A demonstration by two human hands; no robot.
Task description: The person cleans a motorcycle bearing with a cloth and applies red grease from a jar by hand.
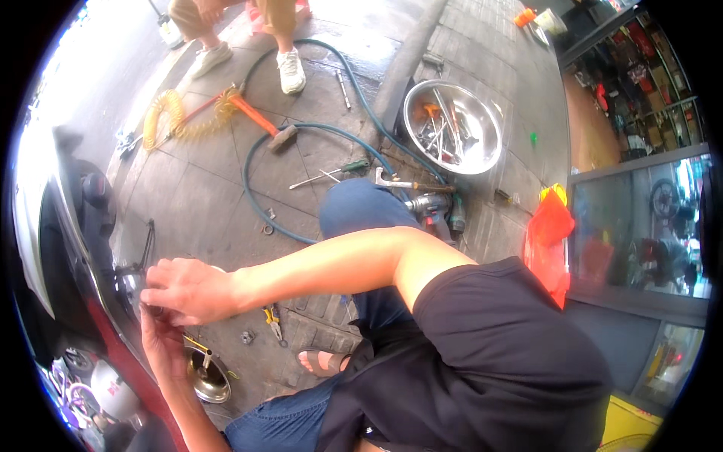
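My right hand (184, 290) reaches across to the side of a dark red and black vehicle (113, 339), its fingers closed at a small dark part I cannot make out. My left hand (162, 343) is just below, fingertips pinched at the same spot, partly hidden by the right. A metal fitting (129, 282) sits beside them. Under my hands a round shiny metal dish (216, 388) lies on the pavement with a yellow-handled item over it. Yellow pliers (273, 324) and a small nut (247, 337) lie close by.
A person's legs (286, 38) are ahead. An orange sledgehammer (256, 113), blue hose (248, 203), yellow coiled hose (158, 120), screwdriver (346, 167) and power tool (433, 207) lie around. A steel bowl of tools (482, 151) and glass shopfront (633, 226) are right.
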